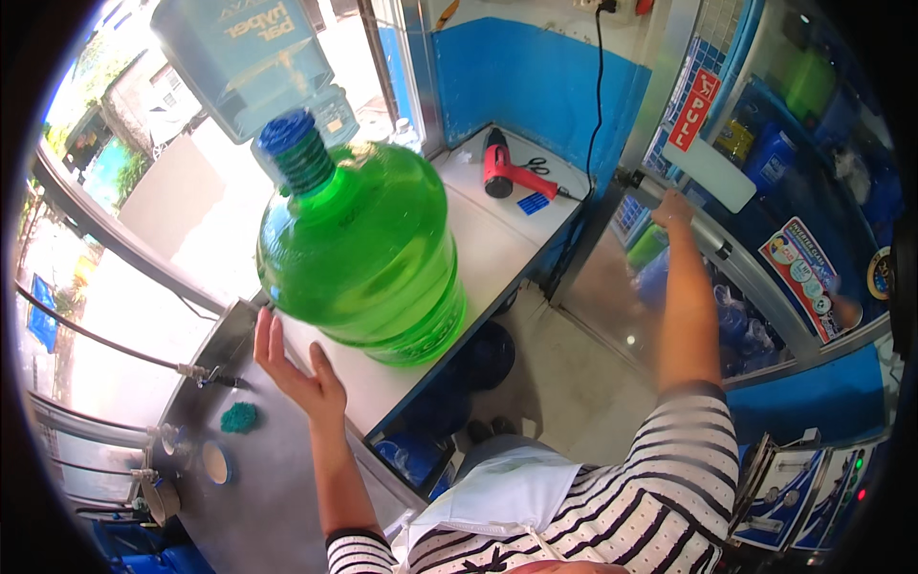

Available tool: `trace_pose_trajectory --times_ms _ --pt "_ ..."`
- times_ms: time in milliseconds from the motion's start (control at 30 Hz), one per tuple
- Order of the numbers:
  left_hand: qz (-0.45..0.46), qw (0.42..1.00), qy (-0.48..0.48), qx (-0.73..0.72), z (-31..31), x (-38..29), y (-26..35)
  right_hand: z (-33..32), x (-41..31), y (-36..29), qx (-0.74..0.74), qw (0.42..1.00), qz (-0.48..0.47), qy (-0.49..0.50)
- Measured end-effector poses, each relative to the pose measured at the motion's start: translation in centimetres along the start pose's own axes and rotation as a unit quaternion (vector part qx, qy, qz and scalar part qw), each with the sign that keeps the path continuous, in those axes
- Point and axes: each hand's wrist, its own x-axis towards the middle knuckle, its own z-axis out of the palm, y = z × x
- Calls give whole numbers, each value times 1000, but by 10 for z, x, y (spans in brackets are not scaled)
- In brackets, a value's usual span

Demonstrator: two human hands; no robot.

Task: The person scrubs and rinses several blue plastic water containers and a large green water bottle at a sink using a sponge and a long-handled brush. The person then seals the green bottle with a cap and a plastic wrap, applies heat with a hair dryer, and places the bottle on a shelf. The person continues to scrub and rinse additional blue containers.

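Note:
A large green plastic water jug (pixel 366 251) filled with clear-looking liquid stands upright on the white counter (pixel 488 229); its neck and blue cap (pixel 288 133) carry a wrap. Just below the jug's lower left side is my left hand (pixel 301 366), fingers spread, holding nothing. Far to the right, my right hand (pixel 673 209) is at the metal crossbar of a glass door (pixel 688 222), its fingers bent over the bar. A red heat gun (pixel 509 168) lies at the counter's back, beside black scissors (pixel 536 166) and a blue card (pixel 533 204).
On the left is a stainless steel sink top (pixel 265 466) with taps, a green scouring pad (pixel 239 417) and a round lid (pixel 216 462). Dark blue jugs (pixel 488 355) sit under the counter. A black cable (pixel 599 93) hangs by the blue wall.

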Motion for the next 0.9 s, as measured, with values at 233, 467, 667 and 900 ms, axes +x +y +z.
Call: trace_pose_trajectory --times_ms 233,467,667,900 --pt "57 993 -99 -12 22 42 5 -2 -78 -13 -38 998 -29 49" --pt "86 996 12 -16 44 30 -2 3 -250 5 49 986 -97 128" --pt "91 996 -13 -20 36 32 -5 -50 -476 44 22 984 -126 123" --pt "58 998 17 -33 40 29 5 -88 -656 18 358 830 -227 -362"
